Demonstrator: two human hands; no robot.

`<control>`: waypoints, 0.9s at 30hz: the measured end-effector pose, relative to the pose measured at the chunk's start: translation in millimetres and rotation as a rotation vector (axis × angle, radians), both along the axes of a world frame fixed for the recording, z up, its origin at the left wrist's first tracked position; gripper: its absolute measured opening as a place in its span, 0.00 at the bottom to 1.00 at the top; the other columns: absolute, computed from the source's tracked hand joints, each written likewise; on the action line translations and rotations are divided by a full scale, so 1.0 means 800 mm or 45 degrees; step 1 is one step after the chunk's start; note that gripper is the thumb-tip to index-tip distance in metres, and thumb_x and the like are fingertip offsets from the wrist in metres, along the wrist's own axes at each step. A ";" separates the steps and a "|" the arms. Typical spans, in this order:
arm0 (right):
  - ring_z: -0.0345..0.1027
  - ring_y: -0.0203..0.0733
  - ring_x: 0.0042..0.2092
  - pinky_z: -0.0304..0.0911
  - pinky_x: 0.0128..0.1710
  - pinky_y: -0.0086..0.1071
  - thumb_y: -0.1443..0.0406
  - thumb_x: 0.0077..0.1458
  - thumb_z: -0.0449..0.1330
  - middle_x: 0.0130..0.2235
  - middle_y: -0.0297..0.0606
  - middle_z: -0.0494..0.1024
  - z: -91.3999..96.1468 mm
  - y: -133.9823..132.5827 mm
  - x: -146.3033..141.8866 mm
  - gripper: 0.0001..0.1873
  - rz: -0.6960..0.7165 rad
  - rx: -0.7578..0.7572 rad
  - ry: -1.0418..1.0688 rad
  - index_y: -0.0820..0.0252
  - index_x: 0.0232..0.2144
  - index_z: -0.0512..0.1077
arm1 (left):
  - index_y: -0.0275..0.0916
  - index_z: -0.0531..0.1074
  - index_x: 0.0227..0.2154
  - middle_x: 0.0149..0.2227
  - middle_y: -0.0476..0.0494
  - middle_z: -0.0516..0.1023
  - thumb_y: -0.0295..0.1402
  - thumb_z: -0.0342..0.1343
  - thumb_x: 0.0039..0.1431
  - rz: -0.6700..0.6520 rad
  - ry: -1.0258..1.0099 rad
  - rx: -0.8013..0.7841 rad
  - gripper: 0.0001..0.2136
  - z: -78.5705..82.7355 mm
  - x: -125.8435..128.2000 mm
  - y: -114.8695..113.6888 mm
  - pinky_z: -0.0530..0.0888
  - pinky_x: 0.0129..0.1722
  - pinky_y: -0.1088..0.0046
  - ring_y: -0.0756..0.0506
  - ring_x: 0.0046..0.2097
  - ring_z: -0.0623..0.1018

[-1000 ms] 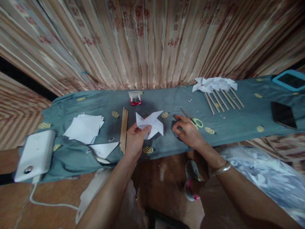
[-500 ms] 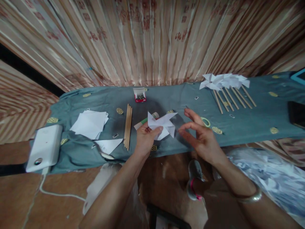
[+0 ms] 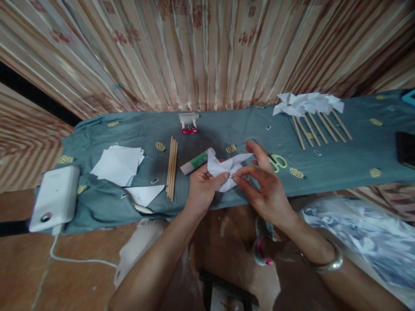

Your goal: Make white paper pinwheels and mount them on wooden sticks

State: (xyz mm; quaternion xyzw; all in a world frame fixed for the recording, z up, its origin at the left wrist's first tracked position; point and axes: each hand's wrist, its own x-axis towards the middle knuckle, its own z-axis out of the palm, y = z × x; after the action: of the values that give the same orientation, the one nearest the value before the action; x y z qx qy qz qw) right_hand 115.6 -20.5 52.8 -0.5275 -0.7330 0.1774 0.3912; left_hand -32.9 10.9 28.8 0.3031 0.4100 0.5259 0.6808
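Note:
A folded white paper pinwheel point(image 3: 223, 166) is held in front of me, its middle pinched between the thumb and fingers of my left hand point(image 3: 202, 185). The thumb and forefinger of my right hand point(image 3: 264, 185) are pinched together at the pinwheel's centre, on a small dark pin-like piece too tiny to make out well. My right hand's other fingers are raised beyond the paper. Just behind my left hand lies a green and white glue stick point(image 3: 198, 161). Yellow-green scissors point(image 3: 278, 162) lie beyond my right hand, partly covered by it.
Several wooden sticks point(image 3: 172, 168) and a stack of white paper point(image 3: 118, 164) lie left. An opened red box point(image 3: 188, 125) holds small metal pieces. Finished pinwheels on sticks point(image 3: 308, 106) lie back right. A white power bank point(image 3: 55, 198) sits at the left end of the cloth-covered table point(image 3: 227, 125).
My right hand has moved left to the pinwheel, and its thumb and forefinger now meet at the centre. The pinwheel has shifted slightly right, and more of the glue stick shows.

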 end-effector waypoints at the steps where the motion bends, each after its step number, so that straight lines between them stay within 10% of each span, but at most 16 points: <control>1: 0.47 0.49 0.68 0.53 0.62 0.50 0.64 0.59 0.57 0.68 0.39 0.51 0.000 0.000 0.000 0.04 0.003 -0.001 -0.003 0.56 0.33 0.71 | 0.36 0.78 0.29 0.28 0.48 0.82 0.34 0.73 0.32 -0.004 -0.010 -0.001 0.17 0.000 0.000 0.000 0.74 0.32 0.73 0.50 0.27 0.77; 27: 0.49 0.50 0.67 0.47 0.65 0.48 0.61 0.58 0.58 0.67 0.34 0.54 0.002 0.000 0.004 0.06 0.003 -0.141 0.127 0.54 0.32 0.73 | 0.37 0.79 0.32 0.26 0.50 0.81 0.34 0.73 0.31 -0.037 0.008 -0.042 0.19 0.005 0.002 -0.003 0.73 0.30 0.74 0.50 0.26 0.76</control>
State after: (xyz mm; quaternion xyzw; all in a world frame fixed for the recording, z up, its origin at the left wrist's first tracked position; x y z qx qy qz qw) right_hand 118.5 -20.7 54.6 -0.5379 -0.7023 0.2443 0.3971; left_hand -31.7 8.3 32.4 0.2994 0.4164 0.5080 0.6920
